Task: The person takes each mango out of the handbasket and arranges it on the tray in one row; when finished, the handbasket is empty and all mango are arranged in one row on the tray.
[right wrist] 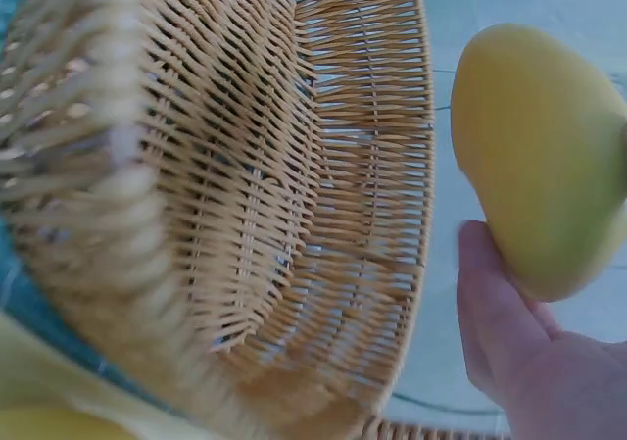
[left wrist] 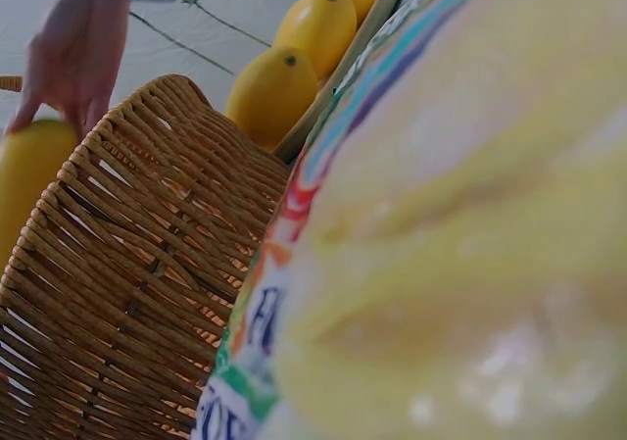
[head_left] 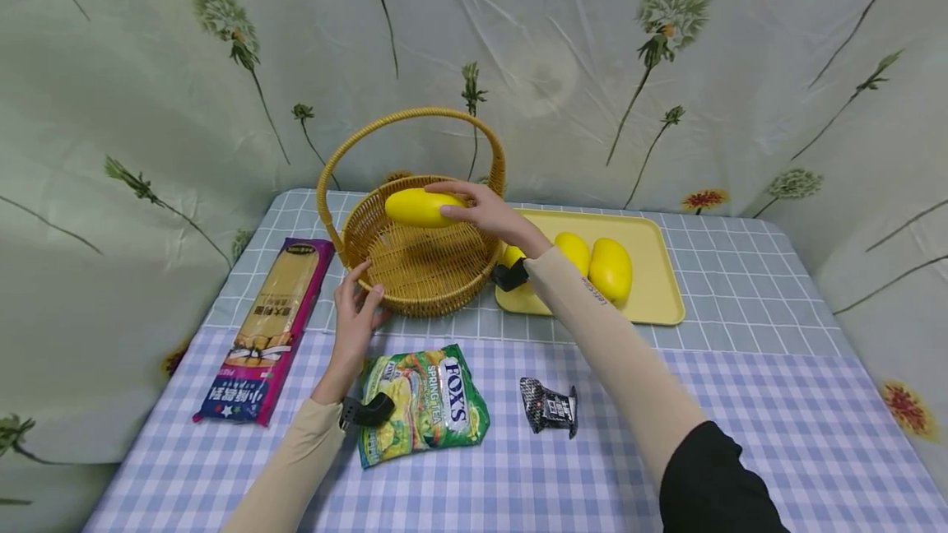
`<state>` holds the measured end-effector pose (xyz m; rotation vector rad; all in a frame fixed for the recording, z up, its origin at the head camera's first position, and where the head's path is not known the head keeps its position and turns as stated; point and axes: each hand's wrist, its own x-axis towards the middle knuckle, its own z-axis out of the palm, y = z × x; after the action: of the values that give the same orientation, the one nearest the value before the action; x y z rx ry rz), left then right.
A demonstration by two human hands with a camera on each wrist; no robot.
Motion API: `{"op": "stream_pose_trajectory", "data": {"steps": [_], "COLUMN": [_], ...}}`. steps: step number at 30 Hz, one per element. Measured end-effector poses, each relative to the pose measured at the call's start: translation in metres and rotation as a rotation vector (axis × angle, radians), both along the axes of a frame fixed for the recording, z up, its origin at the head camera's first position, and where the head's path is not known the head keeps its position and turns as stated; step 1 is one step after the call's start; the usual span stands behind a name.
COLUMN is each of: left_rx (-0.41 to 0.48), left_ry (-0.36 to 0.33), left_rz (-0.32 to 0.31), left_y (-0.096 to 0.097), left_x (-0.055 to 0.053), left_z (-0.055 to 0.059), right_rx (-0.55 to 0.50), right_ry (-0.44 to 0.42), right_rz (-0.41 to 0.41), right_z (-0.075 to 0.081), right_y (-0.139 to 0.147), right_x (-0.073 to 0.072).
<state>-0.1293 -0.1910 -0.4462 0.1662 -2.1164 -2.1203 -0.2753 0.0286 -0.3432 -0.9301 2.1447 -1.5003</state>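
Observation:
In the head view my right hand (head_left: pixel 492 212) grips a yellow mango (head_left: pixel 418 208) over the wicker basket (head_left: pixel 422 270). Its fingers and thumb hold one end of the fruit, which lies level above the basket's opening. The right wrist view shows the mango (right wrist: pixel 534 156) beyond the woven rim (right wrist: pixel 416 185), with part of my right hand (right wrist: pixel 529 352) against it. My left hand (head_left: pixel 355 315) holds the basket's front left rim, its fingertips at the edge. The basket's tall handle (head_left: pixel 415 113) arches up at the back.
A yellow tray (head_left: pixel 655 270) right of the basket bears more mangoes (head_left: pixel 611 270), one partly behind my right arm. A green candy bag (head_left: pixel 437 405) lies by my left wrist, a pasta pack (head_left: pixel 267 331) at left, and a small black packet (head_left: pixel 550 407) in front.

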Motion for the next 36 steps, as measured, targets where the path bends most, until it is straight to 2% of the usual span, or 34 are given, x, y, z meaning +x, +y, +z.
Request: {"op": "stream_pose_trajectory", "data": {"steps": [5, 8, 16, 24, 30, 36], "left_rx": [-0.005, -0.011, -0.011, 0.013, 0.025, 0.020], "left_ry": [-0.001, -0.013, -0.022, -0.027, -0.018, -0.006], "left_rz": [0.000, -0.003, -0.002, -0.009, -0.012, -0.011], "left_y": [0.000, -0.001, 0.008, 0.008, 0.009, 0.008], "left_x": [-0.001, 0.000, 0.011, 0.012, 0.013, 0.010], "left_z": [-0.002, -0.002, 0.021, 0.023, 0.024, 0.020], "right_rx": [-0.113, -0.160, -0.227, -0.238, -0.190, -0.195], "right_ry": [-0.104, -0.134, -0.165, -0.229, -0.180, -0.191], "right_rz": [-0.001, -0.016, -0.080, -0.234, -0.346, -0.462], "right_z": [-0.002, -0.006, -0.020, -0.021, -0.025, -0.031], "right_y": [0.028, 0.046, 0.097, 0.144, 0.177, 0.210], "right_x": [0.012, 0.017, 0.030, 0.038, 0.043, 0.049]}}
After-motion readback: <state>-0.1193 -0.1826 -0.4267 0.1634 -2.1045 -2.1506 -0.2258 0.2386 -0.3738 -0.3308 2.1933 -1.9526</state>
